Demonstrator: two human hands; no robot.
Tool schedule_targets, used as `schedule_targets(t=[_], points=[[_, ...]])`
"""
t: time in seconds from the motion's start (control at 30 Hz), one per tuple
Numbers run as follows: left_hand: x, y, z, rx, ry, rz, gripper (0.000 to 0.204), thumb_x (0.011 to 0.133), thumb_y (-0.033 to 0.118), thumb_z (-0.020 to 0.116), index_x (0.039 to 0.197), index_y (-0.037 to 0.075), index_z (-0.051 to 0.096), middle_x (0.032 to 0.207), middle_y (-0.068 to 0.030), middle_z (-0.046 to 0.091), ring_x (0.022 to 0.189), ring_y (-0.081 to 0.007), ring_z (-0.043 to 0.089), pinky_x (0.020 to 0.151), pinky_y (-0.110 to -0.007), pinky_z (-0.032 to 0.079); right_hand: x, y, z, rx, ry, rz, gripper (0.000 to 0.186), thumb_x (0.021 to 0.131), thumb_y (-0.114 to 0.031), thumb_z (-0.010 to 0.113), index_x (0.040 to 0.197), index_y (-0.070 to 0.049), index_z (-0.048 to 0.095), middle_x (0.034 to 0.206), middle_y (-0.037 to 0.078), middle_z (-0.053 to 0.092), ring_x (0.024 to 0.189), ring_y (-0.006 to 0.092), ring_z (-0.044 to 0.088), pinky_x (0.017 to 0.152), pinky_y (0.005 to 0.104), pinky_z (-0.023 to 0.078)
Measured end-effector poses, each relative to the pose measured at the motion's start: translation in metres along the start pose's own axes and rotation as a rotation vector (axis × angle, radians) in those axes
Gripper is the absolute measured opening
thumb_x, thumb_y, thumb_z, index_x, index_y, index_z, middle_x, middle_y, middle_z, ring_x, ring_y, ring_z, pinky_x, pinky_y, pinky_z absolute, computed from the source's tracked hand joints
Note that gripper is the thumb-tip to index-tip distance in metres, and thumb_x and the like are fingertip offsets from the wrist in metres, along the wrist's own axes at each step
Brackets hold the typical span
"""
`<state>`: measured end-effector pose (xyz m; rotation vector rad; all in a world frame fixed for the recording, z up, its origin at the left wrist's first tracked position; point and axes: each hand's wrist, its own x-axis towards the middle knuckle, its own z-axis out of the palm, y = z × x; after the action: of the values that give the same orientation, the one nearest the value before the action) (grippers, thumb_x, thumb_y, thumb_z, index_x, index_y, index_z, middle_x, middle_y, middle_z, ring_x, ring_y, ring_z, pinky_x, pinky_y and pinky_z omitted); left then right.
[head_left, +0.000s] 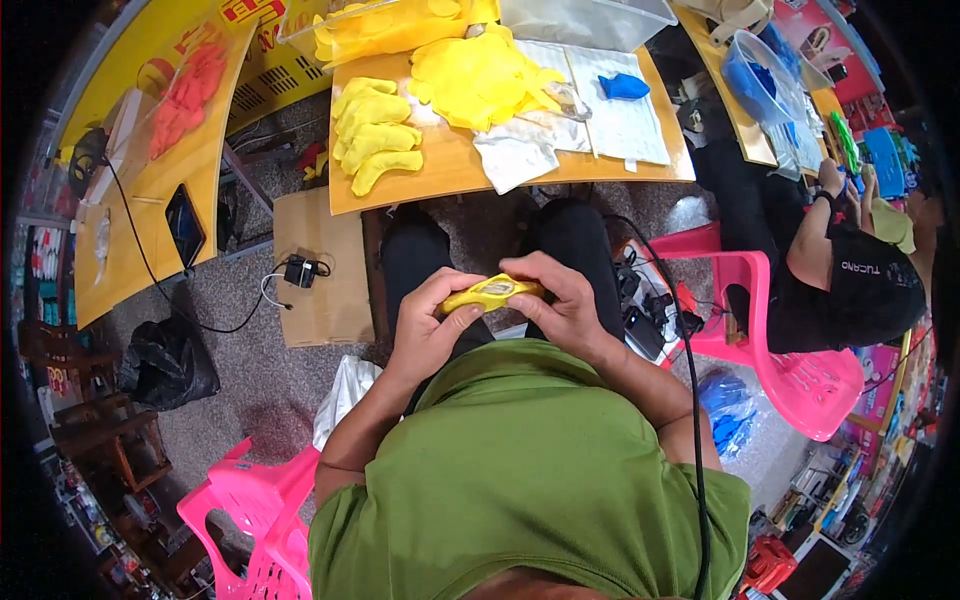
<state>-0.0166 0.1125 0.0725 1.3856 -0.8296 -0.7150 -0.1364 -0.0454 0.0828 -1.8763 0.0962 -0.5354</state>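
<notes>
Both my hands are closed on a small, elongated yellow piece (493, 287) held over my lap. It has a slit facing up with pale material showing inside. My left hand (435, 318) grips its left end, thumb pressed along the near side. My right hand (555, 300) pinches the right end, its thumb near the slit. Beyond them, on the wooden table (420, 192), lie several finished-looking yellow stuffed pieces (375, 130), a heap of flat yellow pieces (470, 75), white sheets (630, 130) and a blue stuffed piece (622, 86).
Pink chairs (815, 385) stand either side. A co-worker (840, 290) sits at the right table beside a blue-filled bowl (760, 75). A side table (140, 240) holds red pieces and a phone. Plastic bins (575, 20) top the front table. A black cable (690, 400) hangs by my right arm.
</notes>
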Motion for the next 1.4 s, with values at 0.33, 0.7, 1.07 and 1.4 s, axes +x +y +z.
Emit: schedule_targets(t=[0.33,0.7,1.07,1.4], points=[[0.000,0.002,0.009,-0.008,0.096,0.015,0.018,0.081,-0.001,0.064,0.099,-0.002,0.060,0.089,-0.0063,0.058,0.080,-0.0121,0.056,0.070,-0.023,0.044,0.006,-0.004,-0.001,-0.140,-0.056,-0.119,0.024,0.070,-0.003,0.074,0.089,-0.006,0.059,0.101,0.009,0.050,0.083,0.0197,0.057,0.064,0.0292,0.048],[0.000,0.005,0.006,-0.056,0.073,-0.026,0.015,0.081,0.001,0.064,0.095,-0.002,0.061,0.087,-0.0072,0.057,0.079,-0.0140,0.056,0.069,-0.024,0.044,0.013,-0.004,-0.007,0.068,-0.166,-0.052,0.028,0.073,-0.009,0.073,0.072,-0.006,0.046,0.087,0.007,0.046,0.074,0.0190,0.048,0.065,0.0272,0.039],[0.006,0.004,-0.014,0.190,-0.173,0.086,0.010,0.084,0.002,0.059,0.094,-0.001,0.060,0.087,-0.0087,0.055,0.079,-0.0170,0.054,0.067,-0.026,0.043,0.008,0.002,0.005,0.080,-0.092,0.061,0.018,0.075,-0.005,0.070,0.075,-0.002,0.052,0.078,0.008,0.051,0.066,0.0184,0.053,0.054,0.0275,0.040],[0.023,-0.012,-0.036,0.371,0.068,0.081,0.022,0.084,0.011,0.059,0.104,0.003,0.056,0.089,-0.0118,0.056,0.086,-0.0275,0.055,0.073,-0.036,0.044,0.053,0.035,0.030,-0.093,-0.177,0.126,0.012,0.082,-0.008,0.065,0.088,0.001,0.060,0.073,0.010,0.054,0.062,0.0206,0.054,0.055,0.0300,0.042]])
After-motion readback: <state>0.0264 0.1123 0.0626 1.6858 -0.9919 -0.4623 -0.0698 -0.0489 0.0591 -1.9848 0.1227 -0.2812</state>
